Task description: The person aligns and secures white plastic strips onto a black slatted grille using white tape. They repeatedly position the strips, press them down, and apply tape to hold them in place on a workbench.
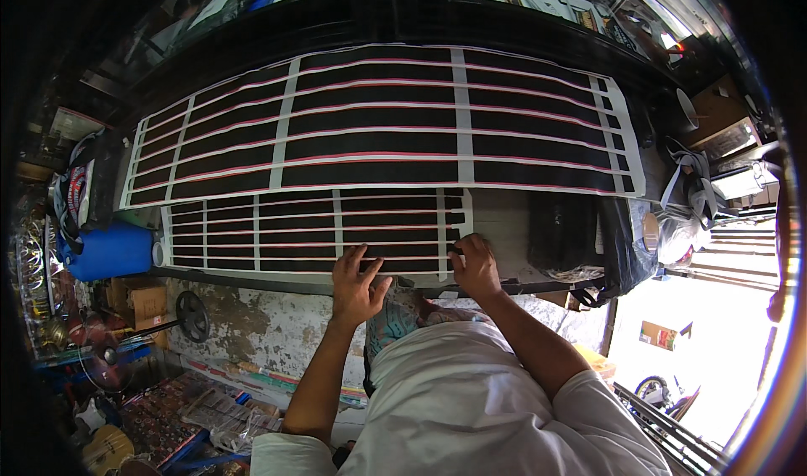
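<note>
A long black sheet with pale crossbands and red-and-white lines [370,144] lies across the table. In front of it lies a smaller striped sheet [294,234] of the same pattern, partly overlapped by the long one. My left hand [357,287] rests on the smaller sheet's near edge, fingers spread and holding nothing. At that sheet's right end, my right hand [477,267] has its fingers bent together on the pale border. Its fingertips appear to pinch the edge there, though the exact grip is partly hidden.
A blue container [108,251] stands by the table's left end. On the right are a dark plastic-wrapped bundle [626,245] and some plastic bags [685,207]. A fan [108,354] stands at lower left. Behind the long sheet are dark-framed glass panels.
</note>
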A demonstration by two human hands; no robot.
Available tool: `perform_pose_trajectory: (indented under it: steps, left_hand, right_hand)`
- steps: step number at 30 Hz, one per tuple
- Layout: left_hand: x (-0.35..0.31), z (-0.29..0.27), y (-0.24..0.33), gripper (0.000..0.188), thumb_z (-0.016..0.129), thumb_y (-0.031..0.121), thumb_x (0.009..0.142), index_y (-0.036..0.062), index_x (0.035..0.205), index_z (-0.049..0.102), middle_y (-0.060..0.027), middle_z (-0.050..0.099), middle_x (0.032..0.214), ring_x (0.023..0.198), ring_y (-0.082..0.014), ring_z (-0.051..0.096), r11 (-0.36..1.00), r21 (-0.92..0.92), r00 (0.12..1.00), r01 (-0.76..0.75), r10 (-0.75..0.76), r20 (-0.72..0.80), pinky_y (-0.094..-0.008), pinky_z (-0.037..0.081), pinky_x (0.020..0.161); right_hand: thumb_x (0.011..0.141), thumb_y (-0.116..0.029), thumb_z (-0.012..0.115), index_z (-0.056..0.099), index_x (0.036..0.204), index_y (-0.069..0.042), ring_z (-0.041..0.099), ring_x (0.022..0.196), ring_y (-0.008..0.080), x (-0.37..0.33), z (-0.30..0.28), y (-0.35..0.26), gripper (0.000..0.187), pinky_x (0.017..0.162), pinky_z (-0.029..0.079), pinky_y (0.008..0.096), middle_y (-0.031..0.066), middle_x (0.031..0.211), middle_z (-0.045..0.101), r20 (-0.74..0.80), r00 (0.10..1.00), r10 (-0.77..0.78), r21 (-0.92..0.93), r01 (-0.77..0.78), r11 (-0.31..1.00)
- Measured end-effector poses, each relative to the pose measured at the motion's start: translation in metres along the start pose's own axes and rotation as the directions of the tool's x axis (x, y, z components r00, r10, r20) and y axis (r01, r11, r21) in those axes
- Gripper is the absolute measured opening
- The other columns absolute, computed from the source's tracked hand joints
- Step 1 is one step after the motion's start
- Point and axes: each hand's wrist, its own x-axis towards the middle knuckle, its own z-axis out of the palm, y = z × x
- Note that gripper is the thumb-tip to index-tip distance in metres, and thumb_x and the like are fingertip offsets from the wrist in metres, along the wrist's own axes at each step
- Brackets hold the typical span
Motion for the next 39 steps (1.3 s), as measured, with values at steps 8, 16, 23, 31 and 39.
perform_pose_trajectory:
  steps: [8,16,23,31,39]
  left_hand:
    - [0.004,0.016,0.015,0.055,0.072,0.052,0.098,0.0097,0.134,0.073,-0.0212,0.05,0.152,0.142,-0.0429,0.047,1.0,-0.013,0.996,0.003,-0.002,0.086,-0.0658,0.032,0.118]
    - [0.017,0.031,0.036,0.067,0.065,0.062,0.1,0.0115,0.145,0.065,-0.0185,0.05,0.153,0.146,-0.0379,0.045,0.997,-0.005,0.977,-0.079,0.078,0.199,-0.0662,0.027,0.122]
    - [0.029,0.051,0.062,0.074,0.063,0.061,0.102,0.0025,0.147,0.062,-0.0169,0.054,0.155,0.147,-0.034,0.047,0.991,-0.021,0.955,-0.132,0.132,0.264,-0.0585,0.03,0.124]
    - [0.041,0.073,0.065,0.041,0.074,0.01,0.094,0.0013,0.133,0.067,-0.0142,0.069,0.134,0.122,-0.0326,0.067,0.985,-0.17,0.994,0.025,-0.007,0.106,-0.045,0.057,0.102]
    - [0.067,0.083,0.072,0.019,0.076,0.002,0.086,0.0049,0.105,0.075,-0.0116,0.069,0.107,0.098,-0.0319,0.069,0.966,-0.257,1.0,-0.022,0.018,-0.018,-0.0426,0.061,0.085]
  right_hand:
    - [0.089,-0.009,0.077,0.066,0.108,-0.003,0.064,0.1,0.0441,0.0,0.0,0.0,0.023,0.089,0.055,0.0527,0.0175,0.105,0.064,0.001,1.0,0.002,-0.001,-0.002,1.0]
    - [0.09,-0.011,0.077,0.066,0.109,-0.002,0.064,0.1,0.0441,0.0,0.0,0.001,0.024,0.088,0.054,0.053,0.0183,0.106,0.062,-0.012,0.999,-0.03,-0.005,0.029,1.0]
    - [0.092,-0.008,0.075,0.065,0.111,-0.002,0.063,0.101,0.0438,0.0,-0.001,0.0,0.022,0.089,0.053,0.0528,0.0184,0.107,0.061,0.008,1.0,-0.026,-0.009,0.026,1.0]
    - [0.094,-0.004,0.071,0.065,0.112,-0.001,0.062,0.103,0.0443,-0.002,-0.002,0.004,0.019,0.092,0.052,0.053,0.0197,0.109,0.061,0.025,1.0,-0.01,-0.006,0.01,1.0]
    - [0.093,-0.004,0.071,0.065,0.111,-0.001,0.061,0.104,0.0452,-0.003,0.0,0.005,0.019,0.092,0.052,0.0539,0.0201,0.109,0.061,0.017,1.0,0.012,0.001,-0.013,1.0]
